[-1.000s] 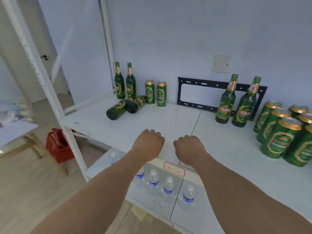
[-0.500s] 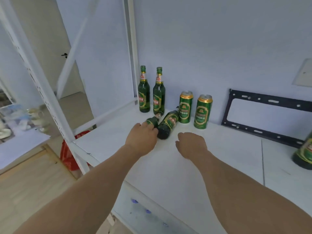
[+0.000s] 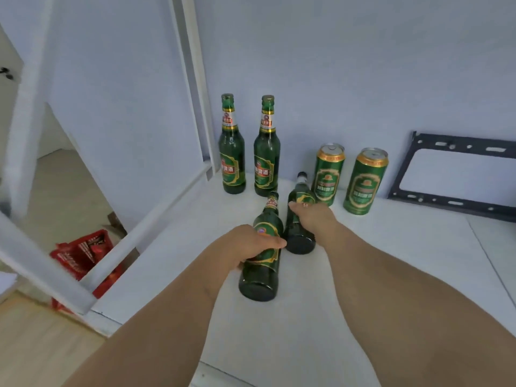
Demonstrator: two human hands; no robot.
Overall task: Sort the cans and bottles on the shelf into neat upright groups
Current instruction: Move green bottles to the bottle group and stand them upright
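Observation:
Two green beer bottles lie on their sides on the white shelf [image 3: 363,275], bases toward me. My left hand [image 3: 245,244] is wrapped around the nearer lying bottle [image 3: 262,263] at its label. My right hand [image 3: 312,219] grips the farther lying bottle [image 3: 300,238] from above. Behind them, two green bottles stand upright near the corner, a left one [image 3: 232,152] and a right one [image 3: 266,155]. Two green and gold cans, one [image 3: 328,174] beside the other [image 3: 364,181], stand upright by the wall to the right.
A black metal bracket [image 3: 452,174] leans on the back wall at the right. White shelf uprights [image 3: 192,88] and a diagonal brace [image 3: 156,208] frame the left side. A red crate [image 3: 83,258] sits on the wooden floor below.
My view has closed in on the shelf's left corner. Both hands went forward from hovering over the shelf and closed on the two lying bottles.

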